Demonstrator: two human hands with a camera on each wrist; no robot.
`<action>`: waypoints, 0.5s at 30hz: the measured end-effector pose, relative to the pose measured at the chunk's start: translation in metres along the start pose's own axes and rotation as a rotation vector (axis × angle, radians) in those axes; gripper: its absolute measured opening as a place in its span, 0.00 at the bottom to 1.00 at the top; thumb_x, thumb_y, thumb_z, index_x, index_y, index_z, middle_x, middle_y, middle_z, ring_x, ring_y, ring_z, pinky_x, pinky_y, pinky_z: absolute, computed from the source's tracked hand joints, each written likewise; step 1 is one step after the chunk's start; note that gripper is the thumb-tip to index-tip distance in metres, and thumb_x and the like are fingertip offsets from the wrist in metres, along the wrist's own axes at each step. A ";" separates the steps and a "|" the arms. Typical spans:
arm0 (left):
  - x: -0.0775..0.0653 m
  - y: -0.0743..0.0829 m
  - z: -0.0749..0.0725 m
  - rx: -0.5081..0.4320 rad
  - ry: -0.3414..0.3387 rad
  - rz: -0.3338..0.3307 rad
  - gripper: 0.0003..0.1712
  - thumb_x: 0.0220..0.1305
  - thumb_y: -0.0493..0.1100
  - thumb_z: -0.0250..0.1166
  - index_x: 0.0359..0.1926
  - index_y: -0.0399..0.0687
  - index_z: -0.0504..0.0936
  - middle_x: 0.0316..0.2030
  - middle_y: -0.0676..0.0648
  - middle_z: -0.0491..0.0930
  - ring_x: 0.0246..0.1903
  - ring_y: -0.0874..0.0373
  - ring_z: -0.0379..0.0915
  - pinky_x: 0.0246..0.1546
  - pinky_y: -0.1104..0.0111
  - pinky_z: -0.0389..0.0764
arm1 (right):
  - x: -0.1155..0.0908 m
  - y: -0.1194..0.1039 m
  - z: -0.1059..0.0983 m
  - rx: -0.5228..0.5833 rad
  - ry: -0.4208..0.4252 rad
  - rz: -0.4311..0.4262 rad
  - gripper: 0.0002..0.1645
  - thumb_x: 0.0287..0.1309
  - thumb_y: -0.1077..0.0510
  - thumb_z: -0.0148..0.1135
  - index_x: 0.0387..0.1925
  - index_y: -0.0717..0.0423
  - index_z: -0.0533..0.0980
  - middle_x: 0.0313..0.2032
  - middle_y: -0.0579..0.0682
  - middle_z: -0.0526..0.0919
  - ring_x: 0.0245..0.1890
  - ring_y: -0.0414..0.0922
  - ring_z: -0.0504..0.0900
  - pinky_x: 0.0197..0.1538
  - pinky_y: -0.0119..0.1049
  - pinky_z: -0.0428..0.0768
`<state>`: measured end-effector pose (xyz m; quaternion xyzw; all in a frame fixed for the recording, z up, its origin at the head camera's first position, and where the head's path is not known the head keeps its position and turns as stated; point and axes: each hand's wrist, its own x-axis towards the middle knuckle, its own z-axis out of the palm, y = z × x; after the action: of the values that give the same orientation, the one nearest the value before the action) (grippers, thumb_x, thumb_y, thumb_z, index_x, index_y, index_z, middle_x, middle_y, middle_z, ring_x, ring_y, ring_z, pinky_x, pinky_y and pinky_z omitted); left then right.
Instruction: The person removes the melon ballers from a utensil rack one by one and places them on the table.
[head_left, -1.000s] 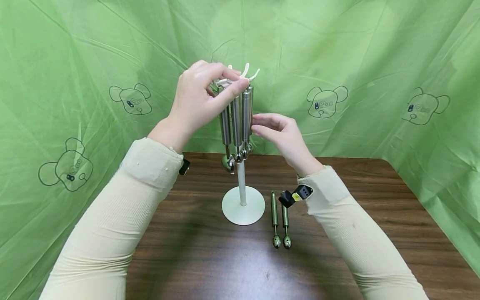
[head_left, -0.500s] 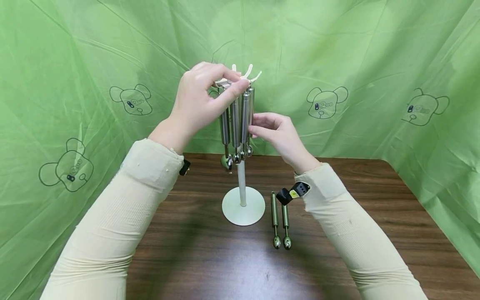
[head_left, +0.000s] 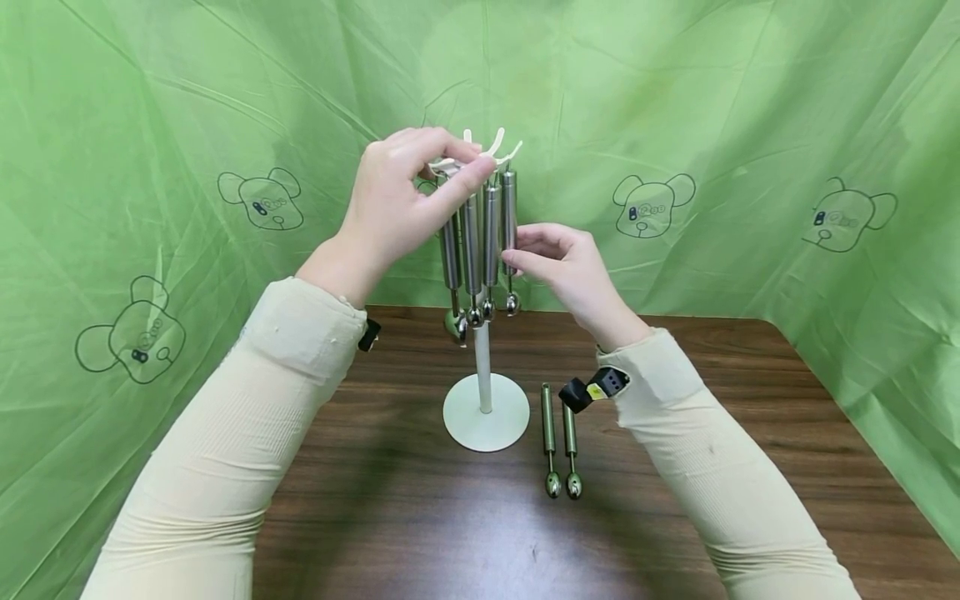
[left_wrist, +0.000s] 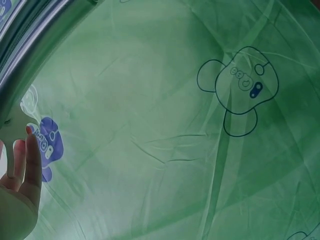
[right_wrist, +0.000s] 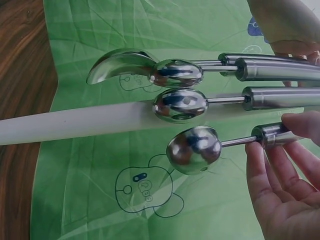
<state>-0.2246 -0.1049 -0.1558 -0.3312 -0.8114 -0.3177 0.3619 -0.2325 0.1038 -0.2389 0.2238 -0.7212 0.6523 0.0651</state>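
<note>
My left hand (head_left: pixel 408 183) grips the top of a white stand (head_left: pixel 486 417) whose curved hooks (head_left: pixel 498 142) stick up past the fingers. Several steel utensils (head_left: pixel 471 250) hang there, handles up and scoop ends down. Between thumb and fingers, my right hand (head_left: pixel 573 271) pinches the handle of a steel melon baller (head_left: pixel 510 212) at the stand's right side, its top close to a hook; whether it is hooked on I cannot tell. The right wrist view shows its round scoop (right_wrist: pixel 195 150) apart from the other scoops (right_wrist: pixel 180 105). The left wrist view catches only part of the left hand (left_wrist: pixel 22 185).
Two more steel melon ballers (head_left: pixel 549 425) lie side by side on the dark wooden table (head_left: pixel 420 525), right of the stand's round base. Green cloth (head_left: pixel 570 92) with printed bear heads surrounds the table behind and at both sides.
My right hand dips slightly left, then shifts right with the melon baller, which now hangs apart from the other utensils. The left hand stays at the stand's top.
</note>
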 end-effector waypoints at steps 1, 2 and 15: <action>0.000 0.000 0.000 -0.005 -0.001 -0.003 0.15 0.64 0.52 0.65 0.38 0.45 0.87 0.44 0.49 0.88 0.43 0.57 0.81 0.43 0.67 0.79 | 0.000 0.000 -0.001 -0.001 0.006 0.000 0.18 0.59 0.65 0.66 0.51 0.68 0.79 0.34 0.39 0.87 0.33 0.38 0.85 0.43 0.34 0.85; 0.000 0.000 0.000 -0.008 -0.003 -0.005 0.15 0.64 0.52 0.65 0.38 0.45 0.87 0.44 0.49 0.88 0.43 0.57 0.81 0.42 0.67 0.79 | 0.000 -0.001 -0.001 -0.001 0.013 0.002 0.18 0.59 0.66 0.66 0.51 0.68 0.79 0.34 0.39 0.87 0.33 0.38 0.85 0.43 0.33 0.85; 0.001 0.000 0.001 -0.023 -0.009 -0.022 0.15 0.65 0.51 0.65 0.38 0.44 0.87 0.44 0.50 0.88 0.40 0.59 0.79 0.37 0.71 0.77 | -0.004 -0.013 -0.006 0.004 0.079 -0.013 0.15 0.58 0.65 0.67 0.48 0.64 0.81 0.35 0.43 0.87 0.32 0.38 0.85 0.42 0.33 0.85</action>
<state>-0.2252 -0.1038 -0.1559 -0.3278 -0.8130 -0.3296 0.3506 -0.2248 0.1098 -0.2272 0.2026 -0.7155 0.6615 0.0972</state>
